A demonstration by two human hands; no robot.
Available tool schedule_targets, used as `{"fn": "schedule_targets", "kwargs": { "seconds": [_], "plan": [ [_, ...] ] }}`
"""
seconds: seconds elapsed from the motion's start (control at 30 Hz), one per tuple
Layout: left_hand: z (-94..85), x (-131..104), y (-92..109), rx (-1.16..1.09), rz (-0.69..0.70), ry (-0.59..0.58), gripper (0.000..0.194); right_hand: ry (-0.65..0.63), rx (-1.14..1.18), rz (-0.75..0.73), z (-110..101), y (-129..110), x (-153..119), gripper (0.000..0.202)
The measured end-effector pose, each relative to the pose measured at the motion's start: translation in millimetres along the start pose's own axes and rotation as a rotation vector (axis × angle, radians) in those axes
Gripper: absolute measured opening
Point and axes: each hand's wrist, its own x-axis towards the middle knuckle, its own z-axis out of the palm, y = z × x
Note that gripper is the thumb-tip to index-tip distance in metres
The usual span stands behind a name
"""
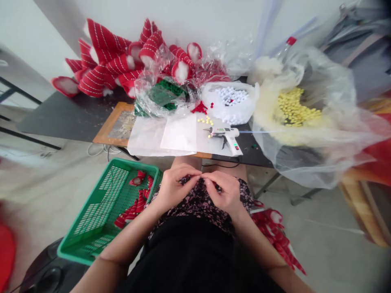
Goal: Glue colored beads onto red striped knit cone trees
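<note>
White plastic glue gun (pixel 230 132), pistol-shaped with a metal nozzle and black trigger, is lying on white paper (pixel 179 134) right of centre in the head view, its nozzle pointing left. Small yellow balls (pixel 207 121) are lying just beyond the nozzle, and a milky plastic bag (pixel 210 94) of white balls is sitting behind, upper right of centre, on the dark tabletop (pixel 70 116). At lower left, a green mesh plastic basket (pixel 134 163) is holding red striped fabric pieces (pixel 139 205).

Near the centre, over the lap, the left grip (pixel 177 185) and right grip (pixel 224 189) are holding narrow pinches, fingertips meeting; I cannot tell whether anything tiny is between them. Neither is touching the gun.

It is looking light, stiff and smooth; the nozzle is probably running hot, so the handle, pointing toward the lap, is offering the safest hold.
</note>
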Motion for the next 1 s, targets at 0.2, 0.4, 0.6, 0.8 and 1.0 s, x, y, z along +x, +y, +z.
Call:
{"fn": "schedule_targets", "kwargs": {
  "seconds": [0.2,0.4,0.6,0.8,1.0],
  "plan": [
    [-11.0,5.9,-0.6,0.119,0.18,-0.082,0.012,-0.057,-0.178,-0.257,-8.6,6.4,2.3,0.028],
    [-11.4,10.4,0.3,0.126,0.102,-0.129,0.009,-0.091,-0.251,-0.331,-10.0,10.3,-2.9,0.037],
    [-2.9,2.5,0.4,-0.144,-0.243,-0.036,0.009,-0.142,-0.327,-0.348,-11.3,14.8,-7.6,0.039],
    [-3.4,1.7,5.3,-0.163,-0.358,-0.091,0.02,-0.152,-0.418,-0.371,-14.7,16.6,-7.8,0.025],
    [-3.3,2.3,3.1,-0.128,-0.363,-0.109,0.015,-0.245,-0.487,-0.381,-21.1,17.7,-7.0,0.035]
  ]
}}
